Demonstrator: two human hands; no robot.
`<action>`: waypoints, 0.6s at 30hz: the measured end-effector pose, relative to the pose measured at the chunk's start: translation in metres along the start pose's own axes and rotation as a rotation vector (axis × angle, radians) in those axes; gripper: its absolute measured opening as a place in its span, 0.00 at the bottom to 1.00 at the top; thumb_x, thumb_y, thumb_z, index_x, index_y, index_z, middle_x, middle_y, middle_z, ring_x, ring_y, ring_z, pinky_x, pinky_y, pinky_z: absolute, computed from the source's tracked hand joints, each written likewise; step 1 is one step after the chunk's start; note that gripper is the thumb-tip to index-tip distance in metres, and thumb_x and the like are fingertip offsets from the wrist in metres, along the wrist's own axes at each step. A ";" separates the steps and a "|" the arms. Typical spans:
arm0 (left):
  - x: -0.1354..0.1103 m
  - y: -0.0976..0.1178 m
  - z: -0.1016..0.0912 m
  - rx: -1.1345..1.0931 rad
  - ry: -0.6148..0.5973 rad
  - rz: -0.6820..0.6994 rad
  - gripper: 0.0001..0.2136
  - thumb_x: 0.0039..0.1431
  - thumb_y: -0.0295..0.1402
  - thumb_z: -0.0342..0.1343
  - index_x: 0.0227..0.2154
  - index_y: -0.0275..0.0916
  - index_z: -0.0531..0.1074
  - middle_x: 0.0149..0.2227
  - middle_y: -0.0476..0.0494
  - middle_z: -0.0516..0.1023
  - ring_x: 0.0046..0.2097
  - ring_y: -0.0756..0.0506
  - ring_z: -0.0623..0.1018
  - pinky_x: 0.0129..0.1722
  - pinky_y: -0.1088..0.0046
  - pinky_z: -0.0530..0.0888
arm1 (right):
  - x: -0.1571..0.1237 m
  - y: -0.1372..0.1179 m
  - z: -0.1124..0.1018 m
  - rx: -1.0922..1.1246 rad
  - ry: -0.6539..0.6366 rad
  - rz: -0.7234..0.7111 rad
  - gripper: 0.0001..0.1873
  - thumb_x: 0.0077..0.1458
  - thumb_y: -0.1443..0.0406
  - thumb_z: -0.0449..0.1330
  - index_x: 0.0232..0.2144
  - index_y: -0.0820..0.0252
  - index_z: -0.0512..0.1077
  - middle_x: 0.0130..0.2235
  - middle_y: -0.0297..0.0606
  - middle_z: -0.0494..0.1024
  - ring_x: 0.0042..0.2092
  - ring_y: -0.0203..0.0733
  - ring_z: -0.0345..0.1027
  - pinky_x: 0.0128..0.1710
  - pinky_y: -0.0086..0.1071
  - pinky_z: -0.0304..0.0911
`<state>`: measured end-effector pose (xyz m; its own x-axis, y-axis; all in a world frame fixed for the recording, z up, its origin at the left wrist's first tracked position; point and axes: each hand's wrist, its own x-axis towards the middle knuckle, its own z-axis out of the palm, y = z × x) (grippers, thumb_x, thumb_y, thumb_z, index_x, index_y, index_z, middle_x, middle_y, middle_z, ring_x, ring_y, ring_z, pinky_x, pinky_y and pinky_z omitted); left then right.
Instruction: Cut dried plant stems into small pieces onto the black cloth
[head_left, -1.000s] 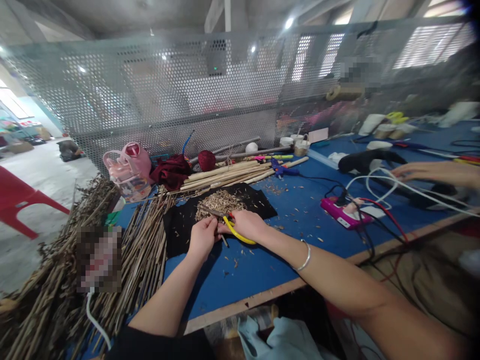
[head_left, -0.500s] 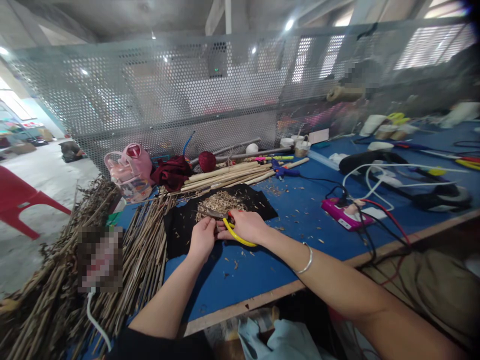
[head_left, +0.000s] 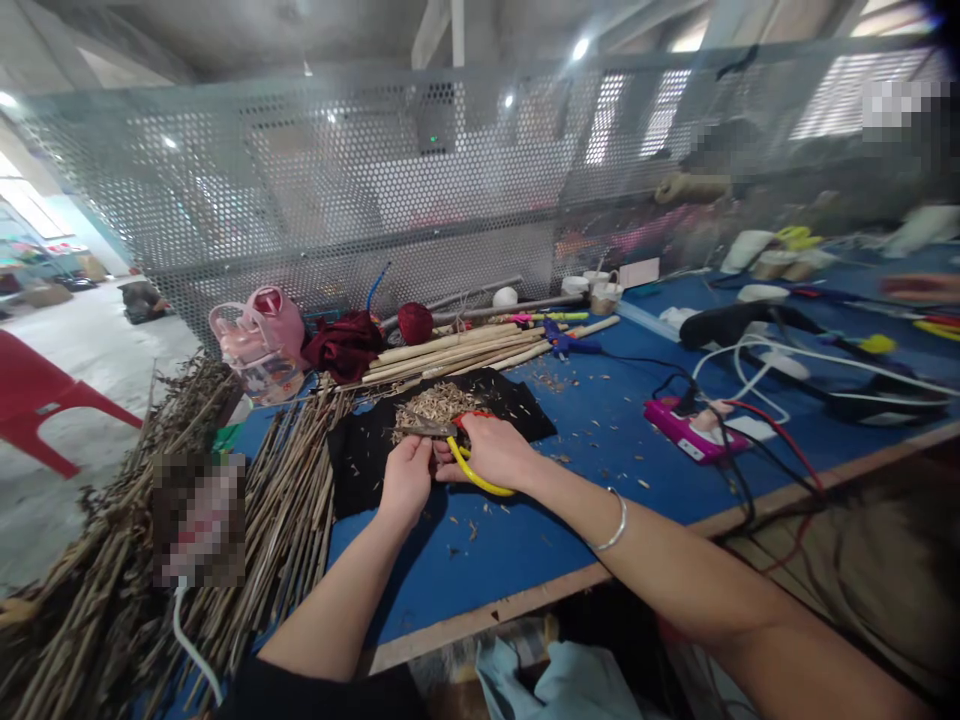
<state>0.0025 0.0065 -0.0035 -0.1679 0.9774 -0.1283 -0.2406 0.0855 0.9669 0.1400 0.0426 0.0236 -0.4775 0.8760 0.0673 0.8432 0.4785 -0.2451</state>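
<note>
In the head view, my right hand point(head_left: 495, 455) is wrapped round a pair of scissors point(head_left: 480, 480) with yellow and red handles, their blades pointing left. Close beside it, my left hand point(head_left: 407, 478) is closed in a pinch just below the blades. What the left fingertips hold is too small and hidden to name. Both hands meet over the near edge of a black cloth point(head_left: 352, 468). On that cloth, just beyond the blades, lies a heap of short pale-brown plant cuttings point(head_left: 439, 403). Loose bits are scattered on the blue table point(head_left: 480, 560).
Long dry stalks point(head_left: 289, 490) lie to the left. Pale sticks point(head_left: 450, 352), a blue glue gun point(head_left: 566, 342) and a dark red yarn ball point(head_left: 415, 323) are behind the cloth. A magenta power strip point(head_left: 686, 430) with cables sits right. Another person's hand point(head_left: 919, 288) shows at far right.
The scissors have opened slightly, the red handle now further from the yellow one. My hands have stayed nearly in place. Another person's blurred hand has appeared at the far right.
</note>
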 end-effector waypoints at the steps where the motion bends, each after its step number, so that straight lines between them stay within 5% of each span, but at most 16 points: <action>1: 0.000 0.000 0.000 -0.004 -0.010 -0.003 0.09 0.48 0.37 0.53 0.23 0.35 0.69 0.23 0.44 0.75 0.26 0.48 0.74 0.26 0.73 0.70 | 0.000 0.000 -0.001 0.002 -0.003 0.001 0.38 0.34 0.37 0.55 0.38 0.61 0.63 0.39 0.46 0.73 0.41 0.50 0.68 0.36 0.33 0.58; 11: 0.003 -0.005 -0.005 0.095 -0.030 0.069 0.10 0.50 0.38 0.52 0.23 0.36 0.69 0.22 0.44 0.74 0.24 0.49 0.73 0.28 0.74 0.70 | 0.000 -0.001 0.007 -0.004 -0.042 0.033 0.33 0.42 0.39 0.50 0.38 0.60 0.63 0.35 0.44 0.75 0.37 0.49 0.71 0.32 0.33 0.59; 18: 0.003 -0.004 -0.005 0.123 0.000 0.050 0.11 0.50 0.39 0.51 0.21 0.36 0.67 0.18 0.48 0.70 0.18 0.52 0.68 0.20 0.78 0.65 | 0.002 -0.001 0.010 -0.010 -0.068 0.073 0.36 0.38 0.36 0.49 0.36 0.59 0.66 0.35 0.45 0.76 0.38 0.50 0.71 0.33 0.33 0.60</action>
<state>-0.0020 0.0082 -0.0086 -0.1764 0.9811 -0.0790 -0.1129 0.0596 0.9918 0.1358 0.0439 0.0139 -0.4302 0.9026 -0.0160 0.8785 0.4146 -0.2372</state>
